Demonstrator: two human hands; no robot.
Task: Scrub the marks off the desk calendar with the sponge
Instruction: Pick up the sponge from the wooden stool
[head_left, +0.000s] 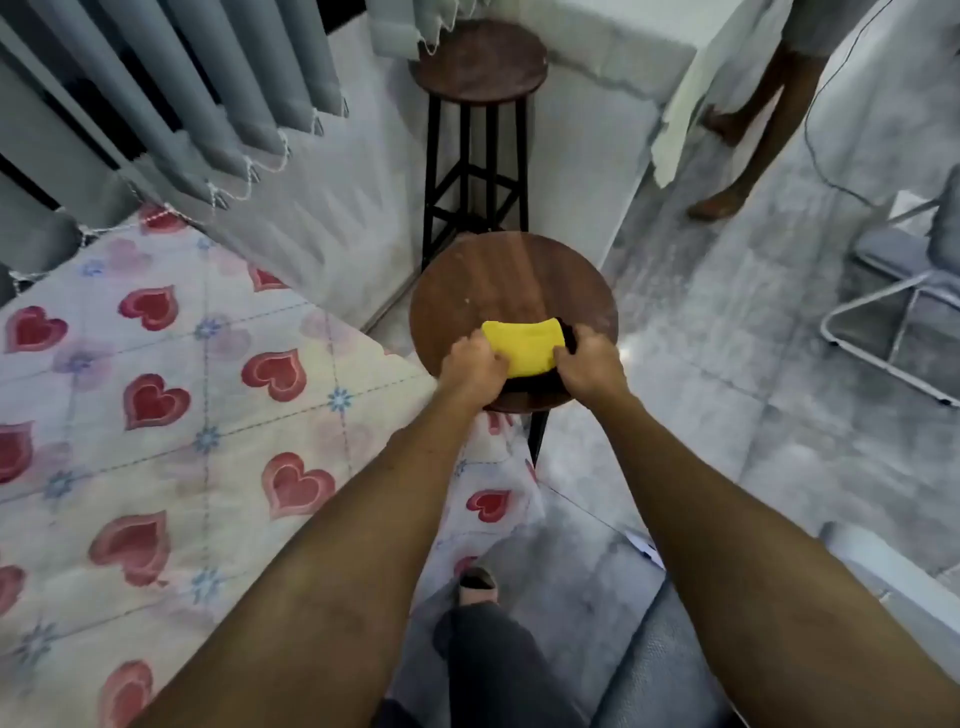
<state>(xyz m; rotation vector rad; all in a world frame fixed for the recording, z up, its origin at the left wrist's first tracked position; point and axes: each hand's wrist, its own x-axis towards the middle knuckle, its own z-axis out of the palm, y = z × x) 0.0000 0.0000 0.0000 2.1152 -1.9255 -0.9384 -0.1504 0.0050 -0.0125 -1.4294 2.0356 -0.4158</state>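
Observation:
A yellow sponge (524, 345) lies on a small black thing, apparently the desk calendar (525, 387), of which only dark edges show. Both rest on the near half of a round wooden stool top (509, 280). My left hand (472, 366) is closed on the sponge's left end. At the right end my right hand (589, 366) clamps the calendar's black edge, with its thumb touching the sponge. The calendar's face and any marks on it are hidden under the sponge and my hands.
A taller stool (480, 67) stands just behind. A bed with a heart-patterned sheet (156, 395) fills the left, under grey vertical blinds (156, 104). Another person's bare legs (748, 145) stand at the upper right, near a metal-framed chair (904, 291). My sandalled foot (475, 584) is below.

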